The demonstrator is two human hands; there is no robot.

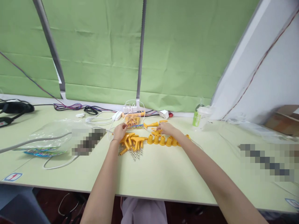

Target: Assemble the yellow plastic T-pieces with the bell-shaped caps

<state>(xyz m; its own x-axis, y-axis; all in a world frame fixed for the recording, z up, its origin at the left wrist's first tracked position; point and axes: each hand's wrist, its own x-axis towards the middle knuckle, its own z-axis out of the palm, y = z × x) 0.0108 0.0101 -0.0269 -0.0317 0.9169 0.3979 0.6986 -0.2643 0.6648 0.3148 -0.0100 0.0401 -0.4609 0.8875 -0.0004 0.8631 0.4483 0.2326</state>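
The T-shaped handles (139,138) are of an orange-yellow colour, and the cone-shaped pieces (162,141) have the same colour. The curled metal parts (135,154) are silver. The counter (149,177) is pale yellow-green, the cloth (102,62) is plain green, and its strips (141,46) are grey.

The yellow T-shaped handles (138,139) looked like smooth plastic with a slight sheen, and the coils (135,156) by them were bright, silvery metal. The tapered yellow pieces (163,140) also seemed plastic, smooth-sided. The tabletop (144,177) was smooth and mostly matt. A clear plastic bag (63,127) shone in crinkled glints. The green covering (182,56) was matt and creased, the box (288,119) brown cardboard, the lap garment (143,211) soft cloth.
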